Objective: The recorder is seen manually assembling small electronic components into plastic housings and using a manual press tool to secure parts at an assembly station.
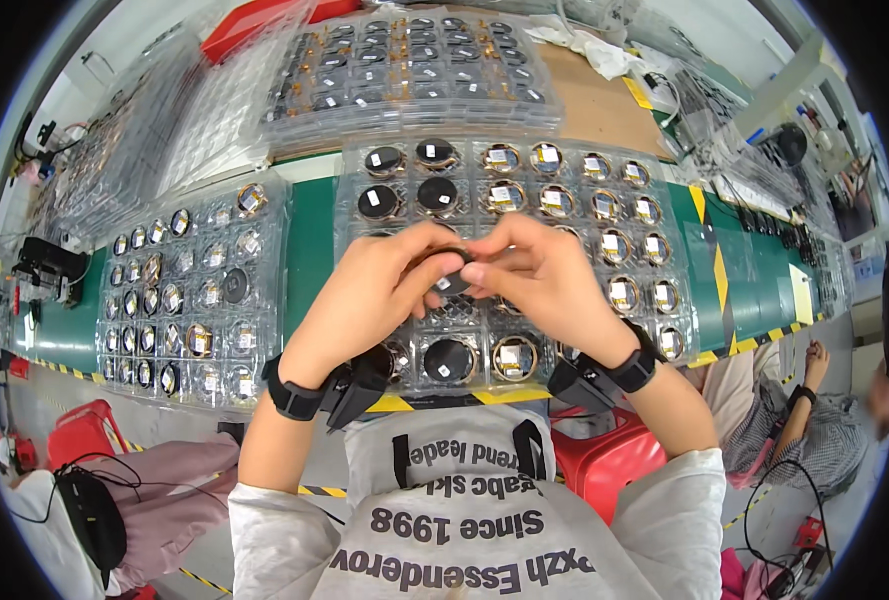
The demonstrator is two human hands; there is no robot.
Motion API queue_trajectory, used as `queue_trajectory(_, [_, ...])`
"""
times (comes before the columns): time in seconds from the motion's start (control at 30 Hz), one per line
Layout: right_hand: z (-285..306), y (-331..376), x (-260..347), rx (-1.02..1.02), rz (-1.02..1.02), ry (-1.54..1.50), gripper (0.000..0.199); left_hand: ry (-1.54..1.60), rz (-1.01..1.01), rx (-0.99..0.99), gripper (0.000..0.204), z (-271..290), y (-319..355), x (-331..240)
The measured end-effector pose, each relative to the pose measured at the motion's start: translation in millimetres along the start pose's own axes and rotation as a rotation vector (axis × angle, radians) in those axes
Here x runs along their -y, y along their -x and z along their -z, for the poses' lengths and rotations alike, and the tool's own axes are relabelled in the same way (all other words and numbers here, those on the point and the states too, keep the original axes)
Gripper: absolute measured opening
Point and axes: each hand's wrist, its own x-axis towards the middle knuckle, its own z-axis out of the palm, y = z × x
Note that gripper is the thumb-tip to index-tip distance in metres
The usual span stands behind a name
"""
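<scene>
My left hand [396, 278] and my right hand [536, 268] meet over the middle of a clear plastic tray [476, 318]. Between their pinched fingertips is a small dark round part [452, 283], its edges mostly covered by my thumbs and fingers. Below the hands, the tray's pockets hold round watch-like modules: black discs with small white labels, such as the black disc [450, 360] near the front, and gold-rimmed modules [513, 357] with pale labels to the right. The pockets directly under my fingers are partly hidden.
A second clear tray [192, 262] of small round modules lies at left on the green table [309, 225]. Stacked trays [414, 105] of dark parts stand behind, beside a brown board [604, 105]. Striped tape [709, 250] marks the right side. People sit on both sides.
</scene>
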Motion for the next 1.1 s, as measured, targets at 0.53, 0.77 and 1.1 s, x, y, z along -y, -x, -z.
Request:
queue_trajectory(0.53, [-52, 94, -26, 0.071, 0.556, 1.059, 0.041, -0.692, -0.301, -0.12, 0.016, -30, 6, 40])
queue_trajectory(0.77, [-33, 102, -17, 0.062, 0.553, 1.019, 0.041, -0.625, -0.392, -0.383, 0.014, -22, 70, 18])
queue_trajectory(1.1, [16, 112, 14, -0.208, 0.581, 0.891, 0.035, -0.662, -0.252, -0.831, 0.024, -29, 144, 116])
